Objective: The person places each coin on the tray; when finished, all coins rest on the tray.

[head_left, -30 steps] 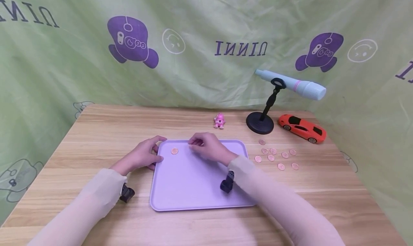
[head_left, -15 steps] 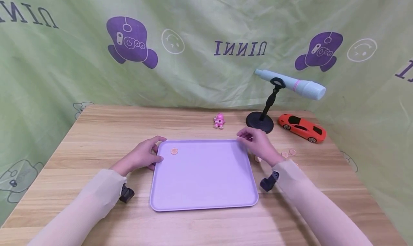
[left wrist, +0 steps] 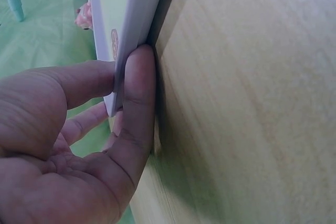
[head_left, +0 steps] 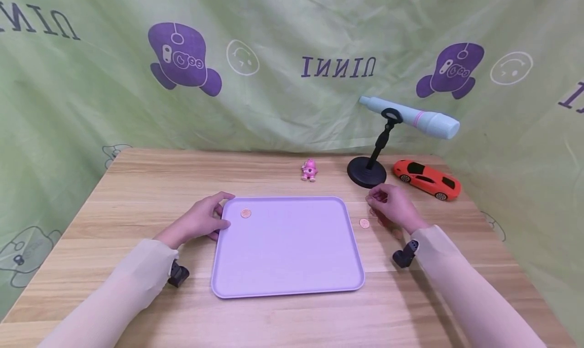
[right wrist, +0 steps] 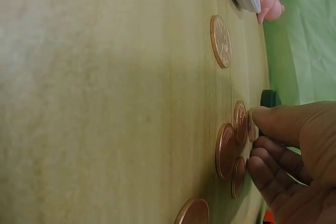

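Note:
My left hand [head_left: 201, 217] grips the upper left corner of a lilac tray [head_left: 287, 246]; in the left wrist view its thumb and a finger lie on either side of the rim [left wrist: 135, 24]. One copper coin [head_left: 246, 213] lies on the tray near that corner. To the right of the tray, my right hand [head_left: 394, 205] is low over a group of copper coins on the table. Thumb and fingertips pinch the edge of the farthest coin [right wrist: 252, 125] in the right wrist view. Other coins [right wrist: 227, 150] lie just beside the fingers, and one coin [head_left: 364, 223] sits nearer the tray.
Behind the coins stands a black stand [head_left: 367, 171] with a light blue microphone [head_left: 435, 124]. An orange toy car [head_left: 427, 180] is at the back right. A pink figurine [head_left: 309, 170] stands behind the tray. A green printed curtain [head_left: 274, 120] hangs behind the wooden table [head_left: 150, 186].
My right hand has moved from above the tray, rightward across its edge, to the coins on the table. The left hand and the tray have stayed put.

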`<state>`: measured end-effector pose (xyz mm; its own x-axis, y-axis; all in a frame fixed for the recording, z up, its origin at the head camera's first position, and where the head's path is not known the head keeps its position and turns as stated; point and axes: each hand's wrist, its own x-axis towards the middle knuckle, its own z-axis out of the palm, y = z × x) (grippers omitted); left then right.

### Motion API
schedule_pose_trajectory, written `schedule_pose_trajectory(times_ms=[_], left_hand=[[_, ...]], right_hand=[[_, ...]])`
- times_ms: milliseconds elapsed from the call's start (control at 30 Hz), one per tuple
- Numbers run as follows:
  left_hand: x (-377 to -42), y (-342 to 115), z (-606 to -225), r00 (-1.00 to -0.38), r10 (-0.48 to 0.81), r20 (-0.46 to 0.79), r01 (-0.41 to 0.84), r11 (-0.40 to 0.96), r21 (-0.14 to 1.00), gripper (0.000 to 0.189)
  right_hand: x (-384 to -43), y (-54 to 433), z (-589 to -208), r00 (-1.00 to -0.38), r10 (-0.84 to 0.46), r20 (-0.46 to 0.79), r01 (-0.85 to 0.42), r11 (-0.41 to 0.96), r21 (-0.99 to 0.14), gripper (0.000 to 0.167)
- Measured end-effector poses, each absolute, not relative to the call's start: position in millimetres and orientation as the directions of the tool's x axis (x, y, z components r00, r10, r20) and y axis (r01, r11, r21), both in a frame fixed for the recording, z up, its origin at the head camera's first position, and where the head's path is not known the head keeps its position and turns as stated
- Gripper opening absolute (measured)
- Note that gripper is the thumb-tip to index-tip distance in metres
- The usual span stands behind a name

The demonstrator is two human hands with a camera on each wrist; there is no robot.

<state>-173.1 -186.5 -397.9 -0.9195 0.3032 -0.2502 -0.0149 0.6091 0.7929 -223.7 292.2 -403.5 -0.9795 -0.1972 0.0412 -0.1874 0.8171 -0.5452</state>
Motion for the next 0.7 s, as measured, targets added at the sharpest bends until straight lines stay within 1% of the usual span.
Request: schedule_pose_trajectory(times_ms=[267,500,700], left_hand=[[-173.1,-187.0,-396.9,-0.919,0.305,-0.251,-0.013,0.612,0.791,0.069],[-175.0,-187.7,-398.8,-0.917,0.297,-0.265,-0.028,0.615,0.788,0.068],[-175.1,-187.3,-399.7,-0.917,0.295,-0.268,-0.034,0.61,0.791,0.068]], right_hand=[[-228.3,290.3,-404.0,-0.981,-0.196,0.01,-0.173,0.837,-0.519,0.021],[-232.9,291.3,-404.9,-0.98,-0.198,-0.025,-0.155,0.833,-0.53,0.023],[-234.9,293.0,-402.3,-0.979,-0.17,-0.108,-0.088,0.844,-0.53,0.022]])
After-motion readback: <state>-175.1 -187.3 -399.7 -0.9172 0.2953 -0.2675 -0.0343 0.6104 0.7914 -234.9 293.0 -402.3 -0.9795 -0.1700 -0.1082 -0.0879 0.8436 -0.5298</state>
